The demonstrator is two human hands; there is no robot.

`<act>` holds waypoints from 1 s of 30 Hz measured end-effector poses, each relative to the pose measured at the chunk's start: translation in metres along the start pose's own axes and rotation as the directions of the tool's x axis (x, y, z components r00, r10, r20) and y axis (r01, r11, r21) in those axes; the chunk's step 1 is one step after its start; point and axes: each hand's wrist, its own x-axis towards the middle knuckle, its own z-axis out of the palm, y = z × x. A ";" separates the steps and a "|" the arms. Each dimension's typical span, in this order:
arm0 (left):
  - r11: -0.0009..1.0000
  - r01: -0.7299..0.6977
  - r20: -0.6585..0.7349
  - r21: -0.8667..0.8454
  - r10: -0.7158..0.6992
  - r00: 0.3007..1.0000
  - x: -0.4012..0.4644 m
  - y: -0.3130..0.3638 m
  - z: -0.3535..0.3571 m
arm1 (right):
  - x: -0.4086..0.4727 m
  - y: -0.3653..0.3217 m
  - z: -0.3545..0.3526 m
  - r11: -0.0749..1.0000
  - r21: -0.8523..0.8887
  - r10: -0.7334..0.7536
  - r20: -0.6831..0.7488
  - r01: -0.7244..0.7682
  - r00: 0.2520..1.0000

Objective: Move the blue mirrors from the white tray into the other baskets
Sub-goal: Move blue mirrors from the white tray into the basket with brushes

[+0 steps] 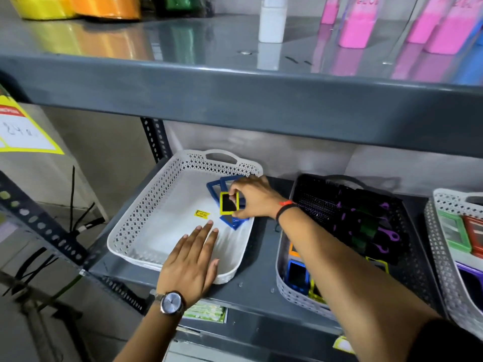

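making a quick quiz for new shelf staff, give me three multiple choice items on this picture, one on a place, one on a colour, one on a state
1. Where do the blue mirrors lie?
A. at the right side of the white tray
B. on the top shelf
C. in the grey basket

2. What colour is the frame of the small mirror that the right hand pinches?
A. red
B. yellow
C. purple

3. How is the left hand?
A. closed on a mirror
B. holding the tray's handle
C. flat and open, holding nothing

Answers:
1 A, the blue frames sit by the tray's right wall under the right hand.
2 B, the frame between the fingertips is yellow.
3 C, the fingers are spread flat over the tray's near rim, with no grip on anything.
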 end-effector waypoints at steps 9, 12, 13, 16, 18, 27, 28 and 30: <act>1.000 -0.009 -0.012 0.011 0.009 1.000 0.002 0.001 0.001 | -0.144 0.074 -0.050 0.951 0.009 0.309 -0.017 -0.309 0.951; 1.000 -0.010 -0.009 0.004 0.010 1.000 0.003 0.001 0.001 | -0.203 0.101 -0.045 0.914 -0.047 0.405 0.084 -0.403 0.910; 1.000 -0.012 -0.011 0.003 0.012 1.000 0.003 0.000 0.001 | -0.221 0.109 -0.040 0.907 -0.058 0.421 0.106 -0.417 0.901; 1.000 -0.020 -0.008 0.002 0.020 1.000 0.003 0.001 0.002 | -0.257 0.118 -0.028 0.884 -0.139 0.467 0.201 -0.447 0.861; 1.000 -0.021 -0.003 0.001 0.021 1.000 0.003 0.000 0.001 | -0.268 0.117 -0.017 0.880 -0.221 0.470 0.289 -0.420 0.834; 1.000 -0.023 -0.010 -0.002 0.023 1.000 0.004 0.001 0.000 | -0.285 0.120 0.011 0.900 -0.130 0.435 0.244 -0.415 0.867; 1.000 -0.022 -0.011 -0.004 0.022 1.000 0.003 0.001 0.000 | -0.285 0.118 0.009 0.896 -0.134 0.444 0.233 -0.424 0.865; 1.000 -0.019 -0.014 -0.008 0.019 1.000 0.003 0.001 0.000 | -0.284 0.115 0.009 0.893 -0.122 0.451 0.219 -0.434 0.865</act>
